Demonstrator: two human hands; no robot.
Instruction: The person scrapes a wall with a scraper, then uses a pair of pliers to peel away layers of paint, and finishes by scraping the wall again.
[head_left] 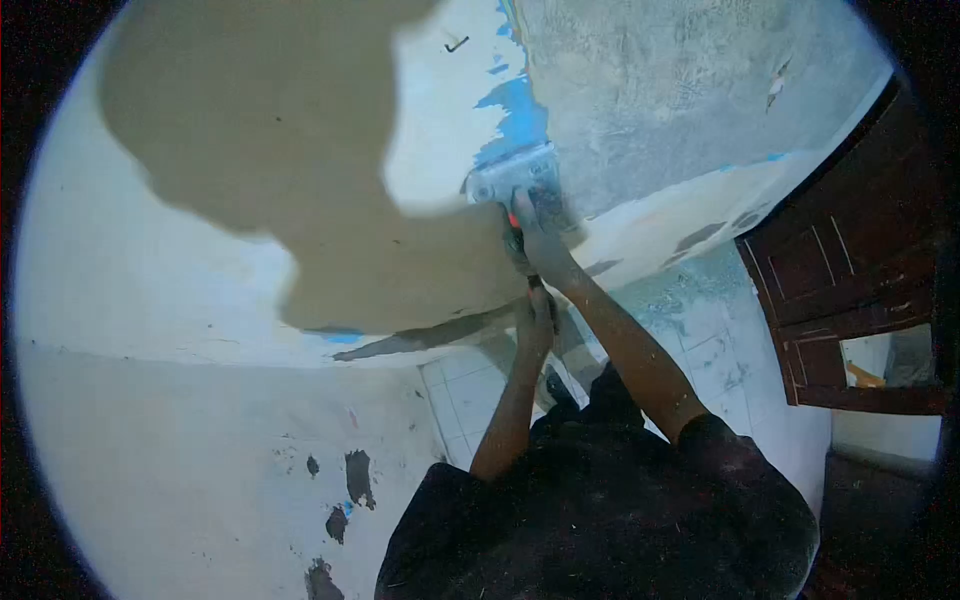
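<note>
A wall scraper [513, 172] with a wide metal blade and a red and black handle lies against the wall [430, 150]. My right hand [538, 240] is wrapped round the handle close under the blade. Lower on the same handle, my left hand [536, 318] is closed round its end. Beside the blade's upper edge is a ragged patch of blue [520, 115], with white surface to its left and rough grey surface [650, 100] to its right. My fingers partly hide the handle.
A dark wooden door or cabinet [840, 250] stands at the right. White floor tiles [470, 395] show below, dusty on the right [710, 320]. A small hook-like piece [456, 44] sticks out of the wall above. The lower-left wall [230, 450] has dark chipped spots. Shadows cover much of the wall.
</note>
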